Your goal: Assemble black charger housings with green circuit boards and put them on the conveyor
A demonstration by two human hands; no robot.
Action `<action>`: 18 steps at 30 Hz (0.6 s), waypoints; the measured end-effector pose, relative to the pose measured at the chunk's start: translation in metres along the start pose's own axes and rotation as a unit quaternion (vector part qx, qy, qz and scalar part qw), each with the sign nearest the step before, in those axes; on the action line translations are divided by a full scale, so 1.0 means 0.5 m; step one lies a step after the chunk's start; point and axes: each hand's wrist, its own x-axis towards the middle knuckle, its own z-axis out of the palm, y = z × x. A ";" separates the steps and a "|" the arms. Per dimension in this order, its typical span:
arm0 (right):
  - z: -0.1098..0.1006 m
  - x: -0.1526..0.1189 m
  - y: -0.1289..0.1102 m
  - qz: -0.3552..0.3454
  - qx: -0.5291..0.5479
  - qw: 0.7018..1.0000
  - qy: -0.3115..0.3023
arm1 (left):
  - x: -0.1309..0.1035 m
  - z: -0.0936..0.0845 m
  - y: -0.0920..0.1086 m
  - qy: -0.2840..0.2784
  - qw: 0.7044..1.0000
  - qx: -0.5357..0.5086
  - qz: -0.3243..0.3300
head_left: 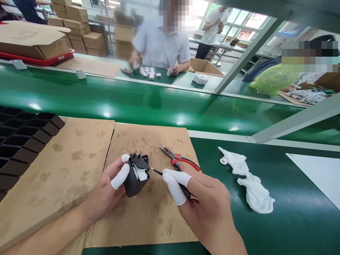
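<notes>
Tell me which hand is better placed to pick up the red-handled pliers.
Probably the right hand: the red-handled pliers lie just beyond its fingers, though it holds a thin dark tool. The left hand grips the black plug adapter.

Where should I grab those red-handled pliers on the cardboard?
Probably by the red handles of the pliers, coming from the right: the handles trail right toward the right hand, while the pointed nose aims up-left, lying flat on the cardboard.

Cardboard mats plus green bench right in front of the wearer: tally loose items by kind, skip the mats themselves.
Black plug adapter, in the left hand: 1
Thin black probe tool, in the right hand: 1
Red-handled pliers, on the cardboard: 1
White gloves, on the green bench: 2
Black compartment tray, at the left: 1
Total: 6
</notes>
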 end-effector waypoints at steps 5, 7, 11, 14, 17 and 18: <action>0.002 -0.002 -0.001 0.001 -0.005 1.000 -0.005 | 0.005 0.004 0.015 -0.022 0.998 -0.021 -0.050; 0.003 -0.004 -0.003 0.002 -0.008 1.000 -0.003 | 0.006 0.006 0.022 -0.029 0.997 -0.023 -0.068; 0.004 -0.008 -0.002 0.010 -0.007 1.000 -0.012 | 0.007 0.012 0.030 -0.020 0.996 -0.026 -0.088; 0.006 -0.011 0.000 0.016 0.000 1.000 -0.022 | 0.007 0.014 0.033 -0.024 0.996 -0.009 -0.085; 0.007 -0.011 -0.001 0.013 -0.006 1.000 -0.028 | 0.007 0.013 0.034 -0.039 0.996 0.007 -0.076; 0.007 -0.010 -0.002 0.012 -0.007 0.999 -0.030 | 0.006 0.012 0.034 -0.041 0.996 0.011 -0.075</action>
